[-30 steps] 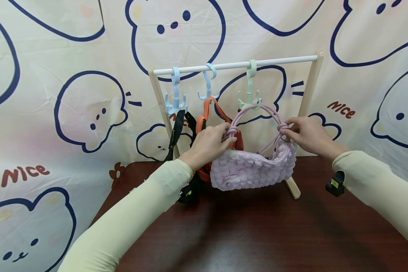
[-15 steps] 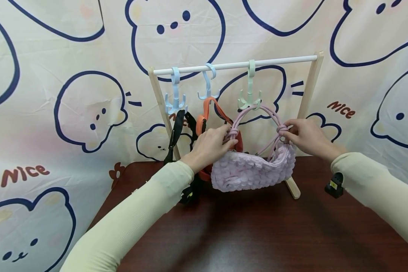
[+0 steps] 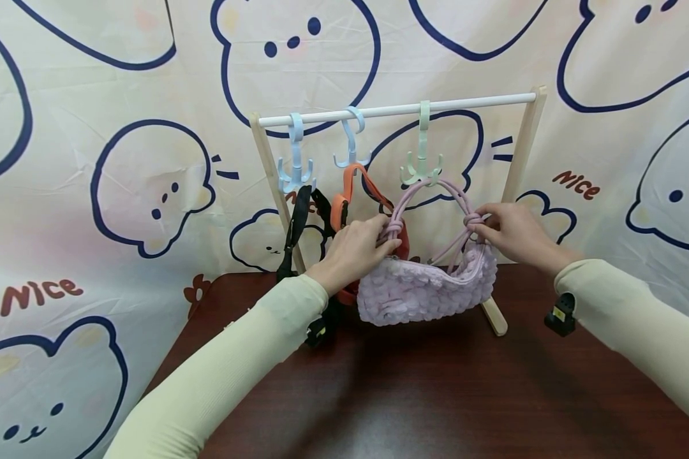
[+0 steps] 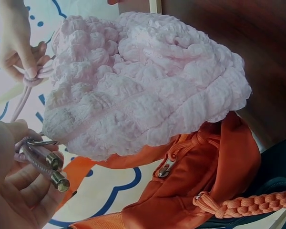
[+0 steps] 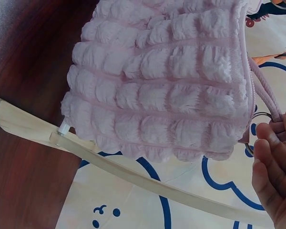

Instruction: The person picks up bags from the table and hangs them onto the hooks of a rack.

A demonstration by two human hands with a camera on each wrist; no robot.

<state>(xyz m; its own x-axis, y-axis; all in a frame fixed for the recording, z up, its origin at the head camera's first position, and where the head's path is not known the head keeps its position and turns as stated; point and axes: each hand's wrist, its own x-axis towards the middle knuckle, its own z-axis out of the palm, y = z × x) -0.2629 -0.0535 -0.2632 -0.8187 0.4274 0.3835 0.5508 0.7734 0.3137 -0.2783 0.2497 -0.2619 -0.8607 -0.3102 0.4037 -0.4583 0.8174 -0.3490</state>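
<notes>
A puffy pale pink handbag hangs above the table, its knotted cord handle arching up to the prongs of a green hook. Whether the cord sits over a prong or only touches it, I cannot tell. My left hand pinches the handle's left knot, and my right hand pinches the right one. Metal-tipped cord ends poke out between the left fingers in the left wrist view. Metal rings join handle and bag by the right hand.
The green hook hangs from a white rail on a wooden stand. Left of it are two blue hooks, with an orange bag and a black strap below. A patterned cloth stands behind the dark table.
Both hands and the pink handbag have sunk slightly, the right hand also shifting a little left. The green hook has turned slightly. Both hands keep their pinch on the handle.
</notes>
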